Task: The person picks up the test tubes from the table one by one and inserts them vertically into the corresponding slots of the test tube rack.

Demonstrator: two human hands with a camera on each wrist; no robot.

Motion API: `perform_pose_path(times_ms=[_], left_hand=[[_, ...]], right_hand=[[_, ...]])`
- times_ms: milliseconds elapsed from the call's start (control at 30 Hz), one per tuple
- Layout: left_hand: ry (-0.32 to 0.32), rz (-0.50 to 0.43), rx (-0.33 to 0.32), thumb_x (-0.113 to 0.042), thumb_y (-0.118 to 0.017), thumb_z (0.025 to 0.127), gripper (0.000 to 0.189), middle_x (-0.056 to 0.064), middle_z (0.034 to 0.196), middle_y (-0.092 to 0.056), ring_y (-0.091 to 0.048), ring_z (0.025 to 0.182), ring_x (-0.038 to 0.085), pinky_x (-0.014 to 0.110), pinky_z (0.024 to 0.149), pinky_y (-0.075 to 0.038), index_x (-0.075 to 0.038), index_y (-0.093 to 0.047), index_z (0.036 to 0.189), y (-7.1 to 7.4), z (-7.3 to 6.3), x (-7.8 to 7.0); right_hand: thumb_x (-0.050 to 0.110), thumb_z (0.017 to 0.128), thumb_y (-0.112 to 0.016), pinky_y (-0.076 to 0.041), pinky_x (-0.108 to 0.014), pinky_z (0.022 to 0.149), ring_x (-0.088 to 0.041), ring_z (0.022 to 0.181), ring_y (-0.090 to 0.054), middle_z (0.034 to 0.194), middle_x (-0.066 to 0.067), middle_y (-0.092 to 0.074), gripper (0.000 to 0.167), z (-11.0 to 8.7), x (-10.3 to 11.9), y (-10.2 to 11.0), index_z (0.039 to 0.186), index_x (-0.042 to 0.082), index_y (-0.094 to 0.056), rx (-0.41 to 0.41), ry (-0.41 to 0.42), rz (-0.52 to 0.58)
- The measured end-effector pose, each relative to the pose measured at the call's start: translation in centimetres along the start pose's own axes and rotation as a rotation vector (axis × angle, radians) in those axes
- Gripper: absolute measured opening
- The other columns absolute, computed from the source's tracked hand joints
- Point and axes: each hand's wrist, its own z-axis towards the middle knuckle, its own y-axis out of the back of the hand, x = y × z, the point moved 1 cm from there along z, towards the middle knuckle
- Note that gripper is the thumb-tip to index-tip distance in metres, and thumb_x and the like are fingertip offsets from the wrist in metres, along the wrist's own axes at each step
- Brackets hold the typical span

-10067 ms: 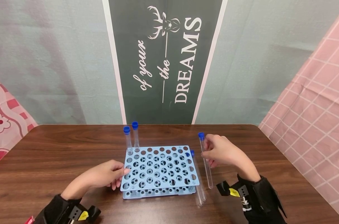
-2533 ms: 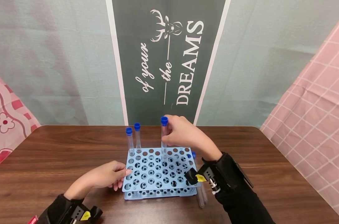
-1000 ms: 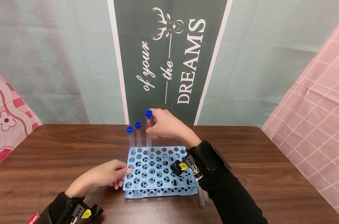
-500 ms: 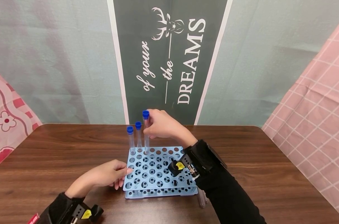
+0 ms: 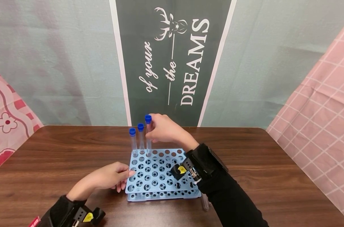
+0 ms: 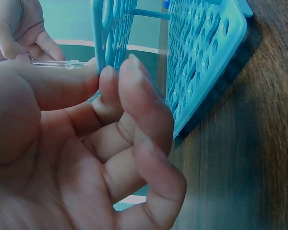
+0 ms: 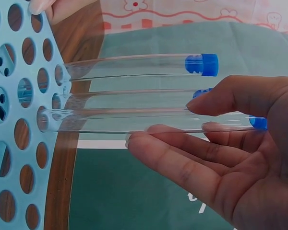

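A light blue test tube rack (image 5: 163,191) stands on the table. My left hand (image 5: 112,176) holds its left edge; the left wrist view shows thumb and forefinger pinching the upper plate (image 6: 100,38). My right hand (image 5: 166,129) pinches a clear test tube (image 5: 148,143) with a blue cap, upright over the back row. In the right wrist view this tube's (image 7: 101,122) lower end sits at the mouth of a hole. Two more capped tubes, a left one (image 5: 133,143) and a middle one (image 5: 141,140), stand in the rack's back left corner, beside the held tube.
Beside the rack's right end lies the tip of a loose tube (image 5: 205,202), mostly hidden by the right sleeve (image 5: 231,192). The brown wooden table (image 5: 288,176) reaches back to a printed curtain (image 5: 246,78). Several rack holes hold no tube.
My right hand picked up a tube from the right of the rack and carried it left to the back row. In the last half second it has lowered slightly. The left hand stays put.
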Motion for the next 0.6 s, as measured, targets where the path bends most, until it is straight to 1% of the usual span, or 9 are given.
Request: perform_pose_path(times_ms=[233,467,600], left_hand=[[0.003,-0.001,-0.002,-0.026,-0.049,0.095,0.034,0.000,0.058,-0.051,-0.047,0.048,0.011,0.019,0.043,-0.033,-0.003,-0.052,0.071,0.0,0.0,0.0],[0.007,0.006,-0.006,-0.026,-0.049,0.095,0.032,0.000,0.058,-0.051,-0.047,0.048,0.011,0.019,0.043,-0.034,-0.004,-0.053,0.072,-0.1,0.0,-0.1],[0.006,0.004,-0.004,-0.025,-0.050,0.095,0.032,0.000,0.058,-0.051,-0.047,0.048,0.011,0.019,0.043,-0.034,-0.003,-0.053,0.072,-0.1,-0.1,-0.1]], right_hand=[[0.005,0.082,-0.063,-0.048,-0.024,0.060,-0.018,0.059,-0.061,0.069,-0.005,-0.058,0.013,0.1,-0.3,-0.3,0.085,0.005,-0.051,0.009,-0.001,0.007],[0.003,0.083,-0.062,-0.049,-0.023,0.060,-0.022,0.063,-0.062,0.071,-0.007,-0.057,0.012,0.1,-0.7,-0.8,0.086,0.004,-0.051,0.017,-0.009,0.035],[0.003,0.083,-0.062,-0.050,-0.022,0.058,-0.020,0.063,-0.062,0.074,-0.007,-0.057,0.012,0.1,-1.0,-1.2,0.088,0.003,-0.051,0.026,-0.025,0.050]])
